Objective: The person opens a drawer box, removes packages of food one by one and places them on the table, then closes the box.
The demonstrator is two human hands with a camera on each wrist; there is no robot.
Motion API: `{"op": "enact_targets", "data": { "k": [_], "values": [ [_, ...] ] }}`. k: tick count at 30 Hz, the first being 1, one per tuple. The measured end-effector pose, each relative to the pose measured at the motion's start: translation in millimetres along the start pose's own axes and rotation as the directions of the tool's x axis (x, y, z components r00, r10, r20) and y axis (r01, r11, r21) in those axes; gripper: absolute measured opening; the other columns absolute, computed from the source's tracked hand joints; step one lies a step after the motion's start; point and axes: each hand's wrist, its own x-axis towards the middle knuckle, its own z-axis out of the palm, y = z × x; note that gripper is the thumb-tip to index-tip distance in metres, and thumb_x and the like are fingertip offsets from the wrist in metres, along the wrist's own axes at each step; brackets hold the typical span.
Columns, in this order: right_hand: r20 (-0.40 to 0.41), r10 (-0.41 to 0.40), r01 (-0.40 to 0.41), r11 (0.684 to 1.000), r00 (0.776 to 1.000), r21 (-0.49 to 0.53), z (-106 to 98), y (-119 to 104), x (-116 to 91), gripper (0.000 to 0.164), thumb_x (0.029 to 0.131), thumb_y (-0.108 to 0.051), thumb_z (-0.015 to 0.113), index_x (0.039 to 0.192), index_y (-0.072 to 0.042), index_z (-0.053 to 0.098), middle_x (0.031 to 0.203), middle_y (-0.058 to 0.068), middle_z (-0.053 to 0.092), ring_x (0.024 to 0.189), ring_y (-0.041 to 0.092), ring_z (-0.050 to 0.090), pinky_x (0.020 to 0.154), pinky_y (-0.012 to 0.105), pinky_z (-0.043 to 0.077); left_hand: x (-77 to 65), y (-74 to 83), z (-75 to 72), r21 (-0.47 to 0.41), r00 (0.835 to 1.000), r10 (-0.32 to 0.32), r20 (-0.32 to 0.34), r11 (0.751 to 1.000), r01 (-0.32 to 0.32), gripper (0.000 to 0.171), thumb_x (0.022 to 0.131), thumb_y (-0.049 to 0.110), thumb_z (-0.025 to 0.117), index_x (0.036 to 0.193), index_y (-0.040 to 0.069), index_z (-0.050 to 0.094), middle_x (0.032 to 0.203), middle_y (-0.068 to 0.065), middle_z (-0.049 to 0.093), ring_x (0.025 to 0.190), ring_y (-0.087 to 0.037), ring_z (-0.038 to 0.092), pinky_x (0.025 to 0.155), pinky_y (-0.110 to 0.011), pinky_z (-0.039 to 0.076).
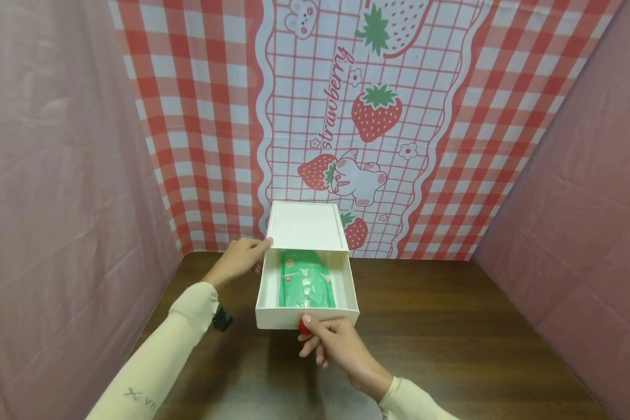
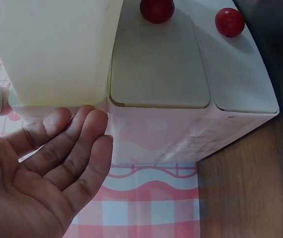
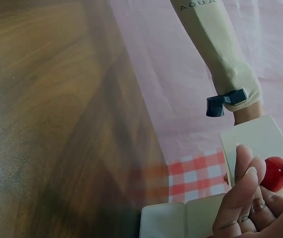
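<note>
A small white drawer cabinet (image 1: 307, 224) stands against the back cloth, its top drawer (image 1: 275, 319) pulled well out towards me. Inside that drawer lies a green plastic packet (image 1: 307, 280) with pale printing. My right hand (image 1: 341, 344) pinches the drawer's round red knob (image 3: 275, 173) between thumb and fingers. At the cabinet's upper left edge is my left hand (image 1: 240, 259), thumb on top, the other fingers against the side. The left wrist view shows those fingers (image 2: 84, 144) loosely bent beside the cabinet, below the pulled-out drawer. Two lower drawers (image 2: 161, 64) are closed, each with a red knob.
The cabinet rests on a dark brown wooden table (image 1: 451, 338). Behind it hangs a red-and-white checked strawberry cloth (image 1: 205, 128). Pink cloth walls (image 1: 572, 175) close in both sides. A black wrist mount (image 1: 223, 319) sits on the left sleeve.
</note>
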Motion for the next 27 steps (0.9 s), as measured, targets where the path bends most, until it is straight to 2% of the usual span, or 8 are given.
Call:
{"op": "enact_targets", "data": {
  "k": [5, 15, 21, 27],
  "values": [
    [0.004, 0.010, -0.010, 1.000, 1.000, 0.004, -0.5, 1.8, -0.4, 0.056, 0.100, -0.052, 0.062, 0.097, 0.002, 0.076, 0.077, 0.011, 0.075, 0.050, 0.007, 0.052, 0.048, 0.021, 0.045, 0.3, -0.2, 0.2, -0.006, 1.000, -0.006, -0.001, 1.000, 0.006, 0.056, 0.107, 0.053, 0.047, 0.098, 0.004, 0.074, 0.086, -0.019, 0.071, 0.078, -0.036, 0.070, 0.063, -0.033, 0.053],
    [0.021, 0.012, -0.012, 1.000, 1.000, 0.016, -1.6, 7.7, -1.4, 0.054, 0.102, -0.051, 0.060, 0.103, 0.000, 0.076, 0.080, 0.010, 0.075, 0.051, 0.007, 0.052, 0.047, 0.022, 0.045, -1.1, 1.1, 1.2, -0.013, 1.000, -0.006, -0.007, 1.000, 0.006, 0.057, 0.106, 0.053, 0.049, 0.099, 0.003, 0.074, 0.086, -0.019, 0.071, 0.078, -0.036, 0.070, 0.063, -0.032, 0.055],
    [0.093, 0.020, -0.021, 1.000, 0.995, 0.013, -7.2, 6.2, -4.1, 0.056, 0.103, -0.051, 0.057, 0.106, 0.002, 0.075, 0.085, 0.012, 0.076, 0.051, 0.008, 0.053, 0.048, 0.022, 0.046, -0.3, -0.1, 1.8, -0.014, 1.000, 0.001, -0.008, 1.000, -0.001, 0.057, 0.106, 0.053, 0.048, 0.099, 0.003, 0.074, 0.081, -0.014, 0.069, 0.078, -0.037, 0.070, 0.063, -0.032, 0.055],
    [0.191, 0.056, -0.043, 0.996, 0.980, -0.072, -20.6, -0.4, -11.0, 0.052, 0.103, -0.050, 0.057, 0.102, -0.002, 0.075, 0.082, 0.013, 0.075, 0.053, 0.009, 0.054, 0.051, 0.024, 0.048, -0.9, -0.5, 0.8, -0.016, 1.000, 0.004, -0.004, 1.000, -0.004, 0.058, 0.106, 0.055, 0.047, 0.098, 0.004, 0.074, 0.083, -0.016, 0.070, 0.079, -0.038, 0.070, 0.064, -0.032, 0.055]
  ]
}}
